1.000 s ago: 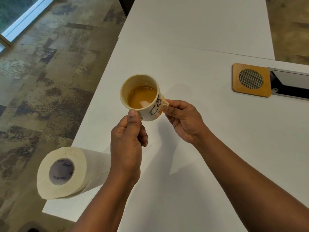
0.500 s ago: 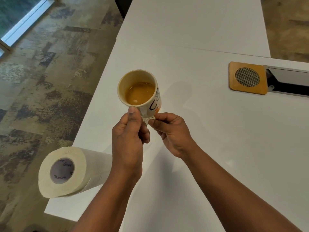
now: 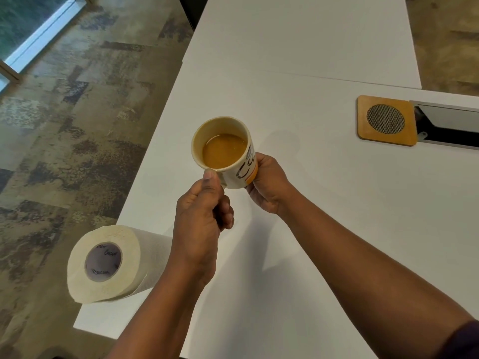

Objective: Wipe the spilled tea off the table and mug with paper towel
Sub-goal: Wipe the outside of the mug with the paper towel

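Observation:
A cream mug (image 3: 242,172) with dark lettering and an orange band is held above the white table (image 3: 337,216), tilted slightly and about half full of brown tea (image 3: 223,151). My left hand (image 3: 202,224) grips it at the near side, where the handle is, thumb up at the rim. My right hand (image 3: 269,185) is cupped against the mug's lower right side. The small piece of paper towel it held in the earlier frames is now hidden between the fingers and the mug. No spill shows on the visible tabletop.
A roll of paper towel (image 3: 111,263) lies on its side at the table's near left corner, overhanging the edge. A square wooden coaster (image 3: 386,123) with a mesh disc sits at the far right beside an open cable slot (image 3: 445,128). Patterned floor lies to the left.
My right hand moved from under the mug's near bottom edge back up around its right side. The mug stays held by my left hand and tilted a little.

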`<action>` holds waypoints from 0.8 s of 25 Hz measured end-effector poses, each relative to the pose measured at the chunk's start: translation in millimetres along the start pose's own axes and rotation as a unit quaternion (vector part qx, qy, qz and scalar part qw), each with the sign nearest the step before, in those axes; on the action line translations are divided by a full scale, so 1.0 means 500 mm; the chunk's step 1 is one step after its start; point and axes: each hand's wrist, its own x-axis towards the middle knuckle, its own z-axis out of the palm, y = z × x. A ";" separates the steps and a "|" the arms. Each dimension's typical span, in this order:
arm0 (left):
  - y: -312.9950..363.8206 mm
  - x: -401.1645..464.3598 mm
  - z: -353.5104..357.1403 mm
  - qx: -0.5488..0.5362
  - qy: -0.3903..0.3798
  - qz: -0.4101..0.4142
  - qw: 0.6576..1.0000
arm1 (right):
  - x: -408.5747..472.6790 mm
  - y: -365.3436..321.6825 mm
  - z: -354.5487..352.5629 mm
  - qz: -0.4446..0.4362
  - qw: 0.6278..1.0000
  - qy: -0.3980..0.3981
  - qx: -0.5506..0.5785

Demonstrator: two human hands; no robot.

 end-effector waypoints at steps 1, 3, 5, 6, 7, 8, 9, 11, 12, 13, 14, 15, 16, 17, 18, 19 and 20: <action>-0.001 0.000 -0.003 0.002 -0.001 -0.001 1.000 | 0.003 0.000 -0.004 0.000 1.000 0.002 0.005; -0.006 0.000 -0.008 0.010 0.003 -0.002 1.000 | 0.007 -0.001 -0.016 -0.003 1.000 0.012 0.025; -0.009 0.001 -0.011 0.017 0.011 -0.004 1.000 | 0.006 -0.003 -0.029 -0.007 0.998 0.023 0.059; -0.010 0.003 -0.012 0.020 0.016 -0.005 1.000 | 0.004 -0.005 -0.036 -0.010 0.996 0.031 0.085; -0.011 0.005 -0.014 0.021 0.024 -0.006 0.999 | 0.002 -0.008 -0.044 -0.014 0.992 0.039 0.121; -0.012 0.008 -0.016 0.020 0.032 -0.007 0.999 | 0.000 -0.010 -0.053 -0.020 0.986 0.045 0.159; -0.013 0.011 -0.019 0.017 0.040 -0.011 0.999 | -0.005 -0.011 -0.060 -0.027 0.981 0.045 0.189; -0.015 0.015 -0.027 0.002 0.051 -0.014 0.999 | -0.021 -0.002 -0.067 -0.029 0.978 0.042 0.200; -0.014 0.017 -0.030 -0.004 0.053 -0.011 0.999 | -0.030 0.010 -0.065 -0.023 0.981 0.042 0.188; -0.013 0.020 -0.032 -0.007 0.055 -0.006 0.998 | -0.041 0.023 -0.059 -0.013 0.984 0.043 0.171; -0.012 0.022 -0.034 -0.008 0.057 0.000 0.998 | -0.050 0.036 -0.052 -0.004 0.987 0.046 0.154; -0.010 0.024 -0.034 -0.007 0.058 0.005 0.998 | -0.058 0.047 -0.044 0.003 0.989 0.050 0.140; -0.009 0.026 -0.033 -0.006 0.057 0.009 0.998 | -0.064 0.057 -0.038 0.006 0.990 0.052 0.129; -0.008 0.029 -0.031 -0.005 0.055 0.013 0.998 | -0.067 0.063 -0.030 0.009 0.991 0.051 0.121; -0.008 0.030 -0.028 -0.001 0.053 0.015 0.999 | -0.068 0.065 -0.022 0.010 0.992 0.050 0.114; -0.008 0.030 -0.026 0.003 0.052 0.017 0.999 | -0.067 0.066 -0.015 0.009 0.993 0.049 0.110; -0.008 0.030 -0.024 0.003 0.051 0.018 0.999 | -0.065 0.067 -0.010 0.007 0.993 0.050 0.108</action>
